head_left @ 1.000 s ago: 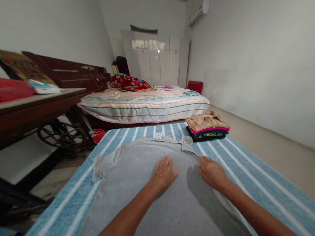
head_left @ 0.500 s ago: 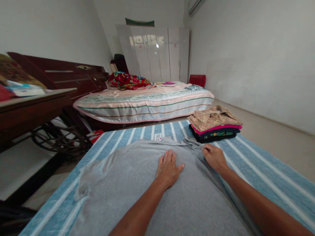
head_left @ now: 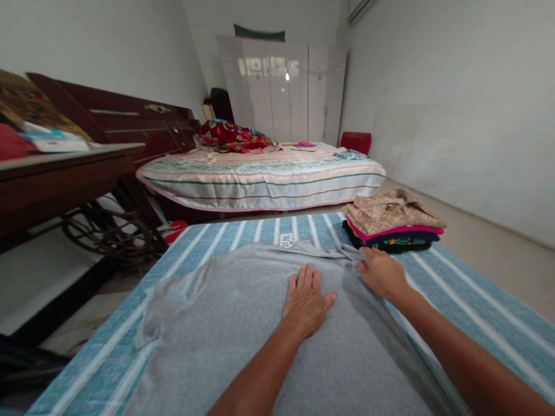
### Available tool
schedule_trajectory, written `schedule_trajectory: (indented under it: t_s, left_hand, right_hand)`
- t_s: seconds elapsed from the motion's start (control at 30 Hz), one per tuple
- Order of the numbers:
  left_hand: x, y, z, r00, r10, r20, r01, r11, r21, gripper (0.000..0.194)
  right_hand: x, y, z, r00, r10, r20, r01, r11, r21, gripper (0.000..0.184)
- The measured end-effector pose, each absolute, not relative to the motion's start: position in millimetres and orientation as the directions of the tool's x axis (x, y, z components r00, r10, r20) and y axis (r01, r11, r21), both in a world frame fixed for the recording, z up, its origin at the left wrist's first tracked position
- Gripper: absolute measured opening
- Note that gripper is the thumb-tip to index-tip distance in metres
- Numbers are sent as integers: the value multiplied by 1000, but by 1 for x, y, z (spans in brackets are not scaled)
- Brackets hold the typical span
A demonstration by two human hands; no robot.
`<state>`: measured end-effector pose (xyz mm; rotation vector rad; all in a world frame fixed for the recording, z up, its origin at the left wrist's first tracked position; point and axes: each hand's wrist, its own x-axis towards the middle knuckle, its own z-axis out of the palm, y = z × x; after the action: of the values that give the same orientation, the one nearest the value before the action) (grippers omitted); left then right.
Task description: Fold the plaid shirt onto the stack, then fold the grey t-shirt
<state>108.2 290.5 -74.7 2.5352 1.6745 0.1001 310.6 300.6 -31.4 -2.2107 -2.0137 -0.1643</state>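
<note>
A grey shirt lies spread over a blue and white striped sheet, its neck end away from me. My left hand rests flat on the middle of the shirt, fingers stretched out. At the shirt's upper right edge, my right hand is closed on the cloth near the sleeve. The fabric beside it is bunched and slightly raised. Just beyond my right hand sits a pile of folded clothes, with a tan checked shirt on top and pink and dark pieces below.
A second bed with a striped cover and a red floral bundle stands farther off, before a white wardrobe. To the left is a wooden table over an iron wheel frame. A red box-like item is near the right wall.
The view has shifted slightly, so things sit a bit farther right. My right hand has turned a little with the shirt's edge in it. My left hand stays flat on the shirt.
</note>
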Motion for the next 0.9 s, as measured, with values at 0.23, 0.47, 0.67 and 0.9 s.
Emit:
schedule_trajectory:
  t_s: [0.23,0.47,0.67,0.9]
  left_hand:
    - [108,290,-77,393,920,-9,909,-386,155,75]
    - [108,290,-79,388,922,-5,903,-379,203,75]
    - [109,289,-82,389,921,8,901,-382,207,75]
    - [110,287,-79,383,924,-4,901,-373,221,75]
  right_hand:
    - [312,325,-43,249,968,29,968,-249,16,29]
    - [345,296,-39,368,930,-29,927,-364,87,36]
    - [279,320,-24,6,994,108,1000,-4,-20,31]
    - [215,413,-29,-33,999,-34,986,27,-167,46]
